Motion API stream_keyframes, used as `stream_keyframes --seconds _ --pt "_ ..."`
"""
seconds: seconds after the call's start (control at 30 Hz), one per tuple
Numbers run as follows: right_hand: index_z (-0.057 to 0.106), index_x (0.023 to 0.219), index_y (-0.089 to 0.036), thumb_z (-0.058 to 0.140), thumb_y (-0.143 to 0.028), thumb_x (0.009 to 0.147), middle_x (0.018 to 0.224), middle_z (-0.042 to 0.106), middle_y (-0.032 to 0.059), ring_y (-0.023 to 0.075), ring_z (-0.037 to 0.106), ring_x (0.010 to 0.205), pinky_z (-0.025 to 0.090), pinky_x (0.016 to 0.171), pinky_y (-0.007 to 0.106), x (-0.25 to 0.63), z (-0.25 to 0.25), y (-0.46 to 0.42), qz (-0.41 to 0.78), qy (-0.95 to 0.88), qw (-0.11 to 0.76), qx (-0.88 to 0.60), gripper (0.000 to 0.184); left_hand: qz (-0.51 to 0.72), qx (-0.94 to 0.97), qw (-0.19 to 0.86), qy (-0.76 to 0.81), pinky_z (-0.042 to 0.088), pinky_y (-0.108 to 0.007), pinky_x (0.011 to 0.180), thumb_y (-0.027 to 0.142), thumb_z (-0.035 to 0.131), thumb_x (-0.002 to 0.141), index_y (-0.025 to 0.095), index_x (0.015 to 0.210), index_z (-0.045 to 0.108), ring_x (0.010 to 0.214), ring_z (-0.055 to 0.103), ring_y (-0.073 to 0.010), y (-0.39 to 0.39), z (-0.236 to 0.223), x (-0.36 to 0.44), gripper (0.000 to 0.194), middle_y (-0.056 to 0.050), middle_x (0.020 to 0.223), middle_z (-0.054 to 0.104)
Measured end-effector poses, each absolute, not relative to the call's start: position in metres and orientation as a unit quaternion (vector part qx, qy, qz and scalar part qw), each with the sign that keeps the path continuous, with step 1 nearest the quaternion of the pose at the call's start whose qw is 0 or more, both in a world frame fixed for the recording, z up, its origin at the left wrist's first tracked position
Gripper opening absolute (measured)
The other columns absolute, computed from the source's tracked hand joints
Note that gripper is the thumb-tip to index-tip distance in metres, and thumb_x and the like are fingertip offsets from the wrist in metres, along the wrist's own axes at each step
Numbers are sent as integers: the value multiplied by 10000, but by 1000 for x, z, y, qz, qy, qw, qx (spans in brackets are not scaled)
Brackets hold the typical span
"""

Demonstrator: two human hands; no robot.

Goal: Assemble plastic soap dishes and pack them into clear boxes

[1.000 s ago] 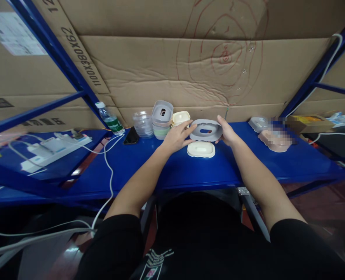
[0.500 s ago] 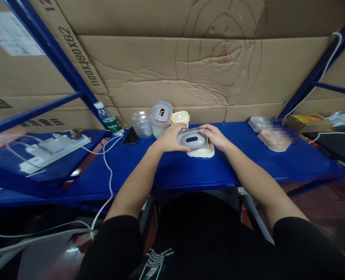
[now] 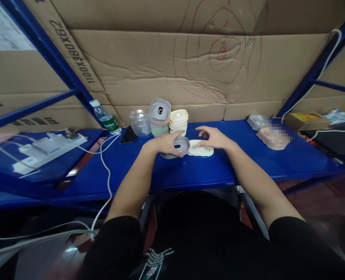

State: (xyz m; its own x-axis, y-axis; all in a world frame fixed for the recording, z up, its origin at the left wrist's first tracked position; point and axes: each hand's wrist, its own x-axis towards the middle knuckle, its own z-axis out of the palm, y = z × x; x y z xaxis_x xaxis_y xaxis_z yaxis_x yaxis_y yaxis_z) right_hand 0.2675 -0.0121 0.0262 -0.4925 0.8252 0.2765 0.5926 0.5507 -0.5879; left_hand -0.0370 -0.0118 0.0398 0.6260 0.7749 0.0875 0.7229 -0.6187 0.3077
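My left hand (image 3: pixel 166 144) grips a grey plastic dish with a slot (image 3: pixel 184 144) by its edges, low over the table or resting on it; I cannot tell which. Part of the dish is hidden behind the fingers. Just to its right lies a shallow cream oval dish (image 3: pixel 202 151) with a wavy rim. Over that cream dish, my right hand (image 3: pixel 215 138) has its fingers apart and holds nothing. Behind my left hand stands a stack of square cups, with a grey slotted cup (image 3: pixel 160 110) on top. Beside it are stacked cream cups (image 3: pixel 178 116).
Clear plastic tubs (image 3: pixel 140 123), a phone (image 3: pixel 128 135) and a water bottle (image 3: pixel 107 119) stand to the left. A power strip (image 3: pixel 47 153) with white cables is further left. At the right are a grey container (image 3: pixel 258 122) and a pinkish container (image 3: pixel 273 140), partly blurred.
The grey slotted dish has moved left and down, off the cream dish. My right hand has let go of it and now hovers over the cream dish; my left hand keeps hold.
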Motion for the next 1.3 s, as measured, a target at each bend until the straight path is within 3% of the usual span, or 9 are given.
stream_keyframes --seconds 0.13,0.27,0.47,0.6,0.8,0.97,1.07,1.17,1.3 --pt "637 1550 -281 964 -691 590 1463 706 154 445 618 1378 459 1178 624 273 27 -13 166 -879 117 -432 1094 66 896 125 420 609 -476 1043 638 931 560 241 1566 593 1303 724 -397 -1 33 -50 1133 -187 1533 672" --pt "650 1539 -344 984 -643 563 1482 701 115 463 604 1404 455 1185 629 270 20 -11 152 -873 56 -459 1074 31 882 105 458 619 -492 976 625 952 508 260 1495 661 1182 764 -405 4 31 -58 1091 -187 1434 735" --pt "638 1553 -265 941 -595 663 1482 691 151 446 611 1397 492 1172 595 278 15 -2 141 -866 80 -473 997 -42 862 80 498 545 -488 1110 457 916 616 252 1495 651 1344 674 -407 -4 47 -54 940 -168 1504 688" --pt "645 1537 -234 931 -575 711 1466 698 164 432 626 1376 477 1183 611 279 19 -3 141 -871 133 -452 938 -96 831 87 541 552 -403 1068 370 878 707 223 1497 615 1344 671 -362 -13 60 -49 845 -148 1534 668" --pt "635 1544 -211 918 -579 755 1488 673 184 419 627 1382 464 1200 621 273 28 -11 156 -864 205 -433 915 -114 795 69 592 564 -428 1027 308 880 729 237 1511 596 1314 697 -384 -23 69 -50 835 -145 1458 725" --pt "649 1491 -248 909 -535 765 1513 676 143 394 639 1375 495 1181 638 270 28 -11 244 -830 314 -393 822 42 838 56 541 537 -482 1125 481 918 756 202 1517 600 1375 659 -401 -26 68 -42 870 -163 1542 667" --pt "667 1423 -257 863 -576 799 1436 721 128 353 725 1228 638 996 569 268 26 -11 377 -779 363 -347 728 215 861 14 462 517 -489 1173 451 859 862 169 1532 580 1391 650 -370 -26 62 -28 778 -177 1537 662" --pt "653 1402 -243 767 -734 813 1333 761 142 335 781 1064 700 719 444 260 23 -13 519 -688 405 -307 775 320 864 -30 387 487 -521 1214 534 845 886 173 1595 505 1449 600 -371 -26 54 -11 864 -191 1581 613" --pt "626 1438 -226 487 -867 909 1193 801 154 342 795 1013 696 669 429 244 21 -17 614 -580 462 -270 843 364 866 -101 327 417 -585 1252 718 839 833 199 1587 534 1533 499 -407 -31 40 12 965 -210 1659 526"
